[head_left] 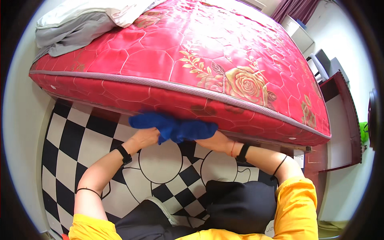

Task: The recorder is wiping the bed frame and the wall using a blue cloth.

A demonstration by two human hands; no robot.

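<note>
A blue cloth (174, 127) is bunched between my two hands, against the lower side of a red quilted mattress (140, 90) with gold flowers. My left hand (145, 138) closes on the cloth's left part, the fingertips hidden beneath it. On the other side, my right hand (216, 141) grips the cloth's right end, its fingers mostly covered by the fabric. Both arms reach forward from yellow sleeves, with black bands at the wrists.
Grey and white bedding (80, 30) is heaped on the mattress's far left corner. A black-and-white checkered mat (76, 140) covers the floor under my knees. Dark red wooden furniture (352, 112) stands on the right, near a chair (319, 66). A wall (30, 120) borders the left.
</note>
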